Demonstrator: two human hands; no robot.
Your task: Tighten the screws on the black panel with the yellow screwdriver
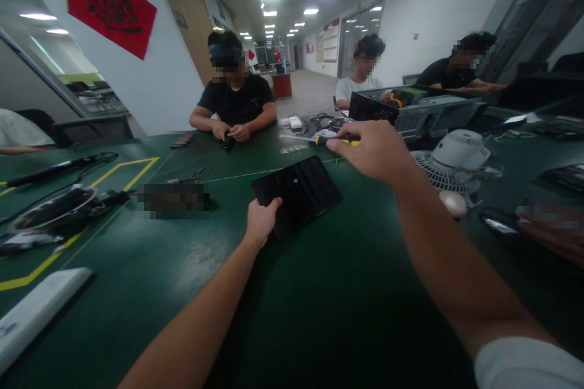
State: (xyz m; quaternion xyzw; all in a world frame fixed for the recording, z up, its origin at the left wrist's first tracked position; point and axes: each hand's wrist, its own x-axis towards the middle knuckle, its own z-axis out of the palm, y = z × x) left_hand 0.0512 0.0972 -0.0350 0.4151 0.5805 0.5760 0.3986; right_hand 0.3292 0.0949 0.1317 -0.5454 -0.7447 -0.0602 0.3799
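Note:
My left hand (264, 219) grips the near left edge of a flat black rectangular panel (305, 191), thumb on top. The panel has raised lines and a small pale round spot on its upper face; I cannot tell what it belongs to. Closed around the handle of a screwdriver (322, 141) is my right hand (369, 149), above and to the right of the panel's far corner. The handle is yellow and black, and the thin shaft points left, clear of the panel. A small clear plastic piece (294, 149) lies beyond the panel.
On the green table (319, 304), a white fan (456, 161) and a metal computer case (429, 112) stand to the right. Cables (59, 206) and a long white box (41, 316) lie left. A person (237, 100) sits opposite; others sit further right.

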